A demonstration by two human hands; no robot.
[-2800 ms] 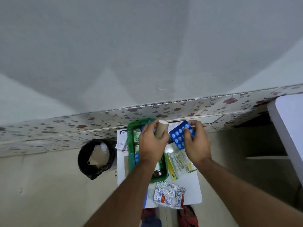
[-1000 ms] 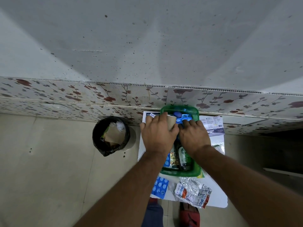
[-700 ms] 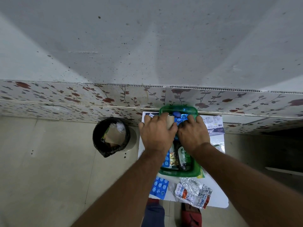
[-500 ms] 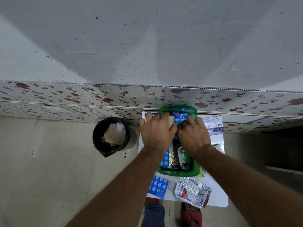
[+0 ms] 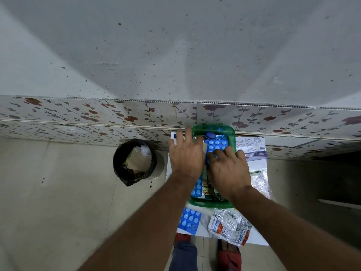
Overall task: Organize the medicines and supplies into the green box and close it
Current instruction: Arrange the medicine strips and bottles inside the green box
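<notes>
The green box stands open on a small white table, filled with bottles and blister packs. My right hand holds a blue blister pack by its near end and presses it flat into the far part of the box. My left hand lies palm down over the box's left rim with its fingers spread. The tan roll is not visible; my hands hide the middle of the box. Another blue blister pack and crumpled silver blister strips lie on the table in front of the box.
A printed leaflet and a clear packet lie right of the box. On the floor to the left stands a black bin. A flowered wall panel runs right behind the table. My feet are under the near edge.
My right hand has laid the blue blister pack down flat in the far end of the box. The tan roll at my left fingers has gone from sight, and those fingers have spread.
</notes>
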